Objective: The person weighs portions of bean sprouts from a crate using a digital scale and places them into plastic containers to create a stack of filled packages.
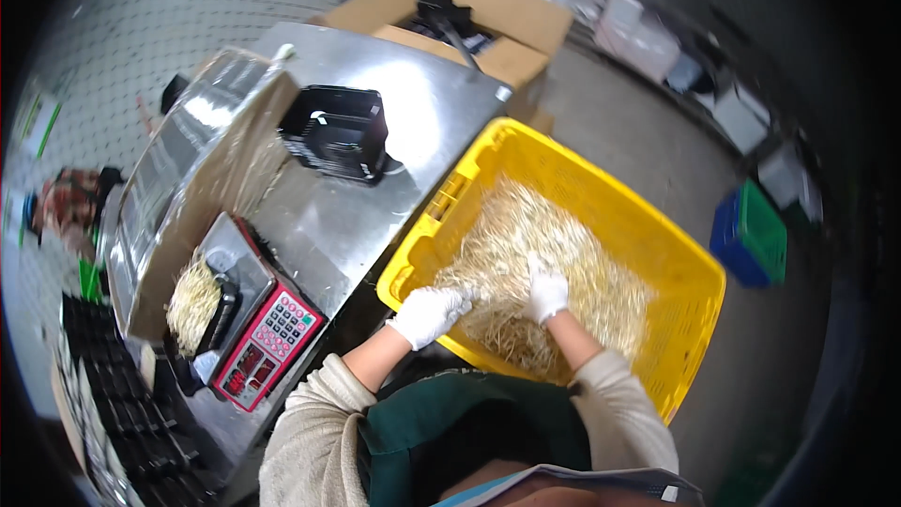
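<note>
A yellow plastic crate in front of me holds a heap of pale, thin strands, which look like bean sprouts. My left hand, in a white glove, is at the crate's near left side, its bent fingers at the strands' edge. Farther right, my gloved right hand reaches into the heap. Blur and the strands hide whether either hand grips any. On the steel table to the left, a red digital scale bears a black tray filled with similar strands. A black plastic tray stands farther back.
A plastic-wrapped carton stands on the steel table beside the scale. An opened cardboard box stands beyond the table. Stacked black trays are at lower left. Blue and green crates sit on the floor at right. Another person is at far left.
</note>
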Motion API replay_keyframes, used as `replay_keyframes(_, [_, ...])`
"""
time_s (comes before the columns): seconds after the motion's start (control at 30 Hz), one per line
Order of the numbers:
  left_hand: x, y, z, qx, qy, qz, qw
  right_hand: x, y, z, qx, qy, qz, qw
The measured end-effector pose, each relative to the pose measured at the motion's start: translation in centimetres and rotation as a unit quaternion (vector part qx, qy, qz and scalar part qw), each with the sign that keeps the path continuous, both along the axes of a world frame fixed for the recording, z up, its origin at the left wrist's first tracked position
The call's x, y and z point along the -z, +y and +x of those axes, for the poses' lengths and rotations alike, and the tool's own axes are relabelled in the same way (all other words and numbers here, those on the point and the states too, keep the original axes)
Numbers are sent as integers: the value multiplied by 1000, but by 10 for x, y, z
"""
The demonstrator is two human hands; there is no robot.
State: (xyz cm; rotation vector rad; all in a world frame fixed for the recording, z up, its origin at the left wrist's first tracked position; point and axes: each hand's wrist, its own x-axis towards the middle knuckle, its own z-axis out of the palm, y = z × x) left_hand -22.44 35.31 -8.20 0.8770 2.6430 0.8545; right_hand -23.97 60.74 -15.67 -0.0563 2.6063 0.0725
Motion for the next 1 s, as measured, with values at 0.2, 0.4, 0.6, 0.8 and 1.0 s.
replay_keyframes(0.2, [-33, -57, 29, -70, 133, 153, 977, -6, 35, -10, 41, 177, -241, 953])
replay_keyframes(0.4, [-64, -151, 73, -111, 214, 162, 957, -92, 22, -32, 11, 77, 9, 997])
replay_keyframes(0.6, [-106, -297, 144, -390, 397, 221, 801, -214, -153, -62, -50, 216, -432, 874])
replay_keyframes(0.8, [-68, -411, 145, -551, 290, 600, 502, -289, -409, -46, -460, 328, -374, 735])
replay_keyframes(1.0, [-107, -399, 89, -504, 347, 37, 791, -227, -540, -22, -669, 290, -284, 622])
